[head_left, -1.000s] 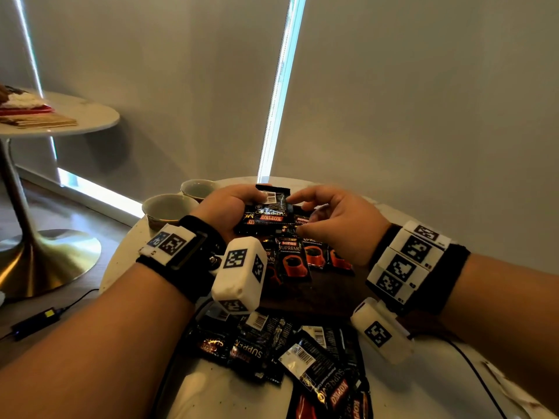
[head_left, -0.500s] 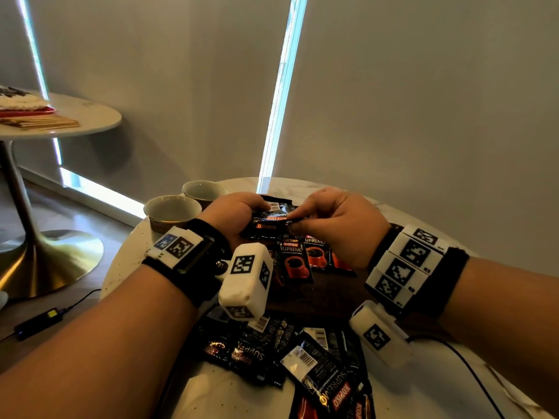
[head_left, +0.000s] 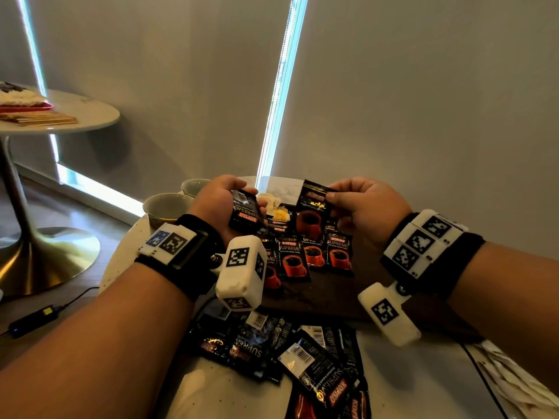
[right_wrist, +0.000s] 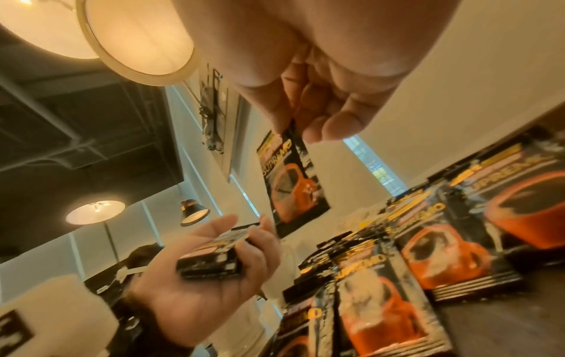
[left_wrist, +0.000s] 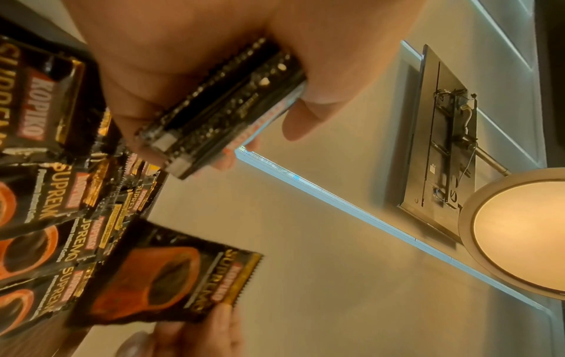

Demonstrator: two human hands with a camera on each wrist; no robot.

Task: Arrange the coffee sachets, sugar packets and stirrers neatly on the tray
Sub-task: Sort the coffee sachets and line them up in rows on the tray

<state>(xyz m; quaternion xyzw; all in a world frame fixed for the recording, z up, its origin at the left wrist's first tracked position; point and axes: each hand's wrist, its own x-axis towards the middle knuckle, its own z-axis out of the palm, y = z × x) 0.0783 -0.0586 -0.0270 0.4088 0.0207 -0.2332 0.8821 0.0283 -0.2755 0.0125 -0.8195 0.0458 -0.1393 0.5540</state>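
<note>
My left hand [head_left: 225, 204] grips a small stack of black coffee sachets [head_left: 245, 213], seen edge-on in the left wrist view [left_wrist: 226, 108] and in the palm in the right wrist view [right_wrist: 214, 259]. My right hand [head_left: 360, 204] pinches one coffee sachet [head_left: 311, 207] by its top edge and holds it upright above the dark wooden tray [head_left: 326, 294]; the sachet [right_wrist: 290, 183] hangs from the fingertips. A row of sachets [head_left: 314, 255] lies face up on the tray. Yellow-white sugar packets [head_left: 276, 207] lie behind that row.
A loose pile of sachets [head_left: 290, 349] lies on the white round table [head_left: 230, 394] in front of the tray. Two cups [head_left: 165, 207] stand at the table's far left. White stirrers [head_left: 508, 379] lie at the right edge. A cable [head_left: 481, 376] crosses the table.
Both hands were together on the stack. They have moved apart: the right hand has pulled one sachet off to the right and raised it, and the left keeps the rest.
</note>
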